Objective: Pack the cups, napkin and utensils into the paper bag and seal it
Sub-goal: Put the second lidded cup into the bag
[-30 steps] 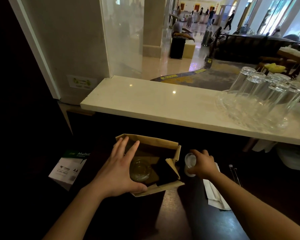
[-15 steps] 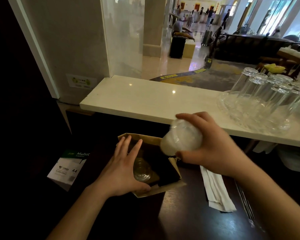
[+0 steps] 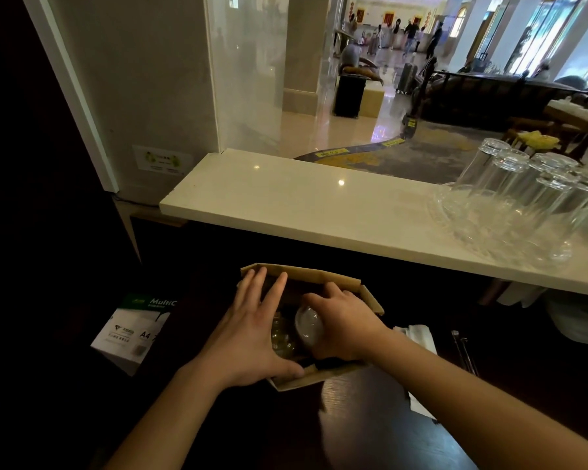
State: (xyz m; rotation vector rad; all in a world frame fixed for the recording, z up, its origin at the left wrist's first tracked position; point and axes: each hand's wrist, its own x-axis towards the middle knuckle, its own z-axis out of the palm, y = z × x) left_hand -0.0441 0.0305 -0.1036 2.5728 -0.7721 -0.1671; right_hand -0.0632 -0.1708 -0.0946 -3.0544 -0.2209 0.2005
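An open brown paper bag [image 3: 323,278] stands on the dark table below the counter. My left hand [image 3: 252,330] rests on the bag's left rim, fingers spread, thumb on the near edge. My right hand [image 3: 345,325] is shut on a clear plastic cup [image 3: 308,325] and holds it inside the bag's mouth. Another clear cup [image 3: 280,337] sits in the bag beside it. A white napkin [image 3: 420,335] lies on the table right of the bag, partly hidden by my right forearm. Thin metal utensils [image 3: 462,351] lie further right.
A white marble counter [image 3: 319,212] runs behind the bag, with several upturned glasses [image 3: 523,205] at its right end. A box of A4 paper [image 3: 136,330] stands to the left of the bag. A lobby with people shows beyond the counter.
My right hand picked the cup up off the table, lifted it high over the bag, then lowered it into the bag's mouth. My left hand stayed on the bag's rim.
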